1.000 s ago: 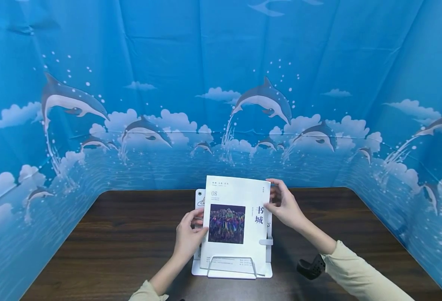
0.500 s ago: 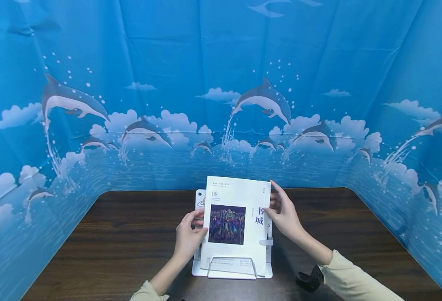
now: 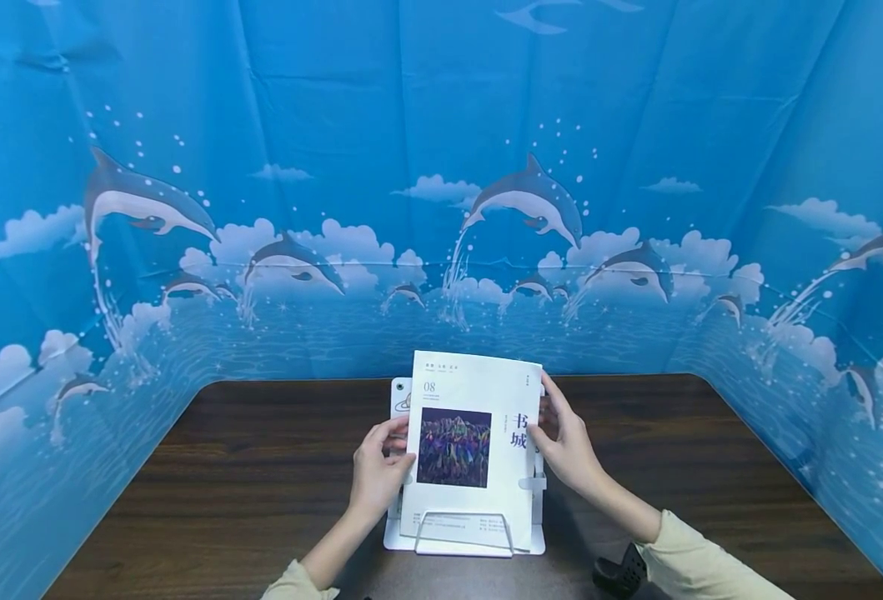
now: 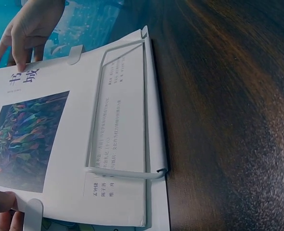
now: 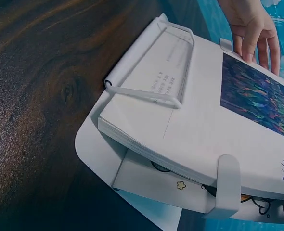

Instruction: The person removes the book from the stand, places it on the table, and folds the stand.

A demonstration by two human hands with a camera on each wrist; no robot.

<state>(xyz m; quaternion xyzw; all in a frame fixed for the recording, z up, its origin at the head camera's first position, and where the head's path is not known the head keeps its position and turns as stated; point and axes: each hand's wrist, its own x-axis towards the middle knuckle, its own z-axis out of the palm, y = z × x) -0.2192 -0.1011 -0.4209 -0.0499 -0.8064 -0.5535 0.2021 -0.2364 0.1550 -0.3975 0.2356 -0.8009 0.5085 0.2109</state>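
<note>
A white magazine (image 3: 449, 504) with a dark, colourful square picture leans on a white book stand (image 3: 537, 533). My left hand (image 3: 378, 468) grips its left edge, thumb on the cover and fingers behind. At the right edge, my right hand (image 3: 570, 442) pinches with the thumb on the cover, other fingers partly hidden behind. The stand's wire bar (image 4: 125, 173) crosses the bottom of the cover. A white clip (image 5: 226, 185) overlaps the right edge, and another clip (image 4: 33, 215) sits by my left fingers. Cartoon drawings show on the stand's back panel (image 5: 190, 192).
The stand rests on a dark wood-grain table (image 3: 246, 483). A black object (image 3: 621, 573) lies beside the right sleeve (image 3: 704, 558). Behind the table hangs a blue curtain (image 3: 441, 325) printed with dolphins.
My right hand has slid a little down along the magazine's right edge, its forearm drawing back slightly. The left hand stays in place, and the magazine barely shifts.
</note>
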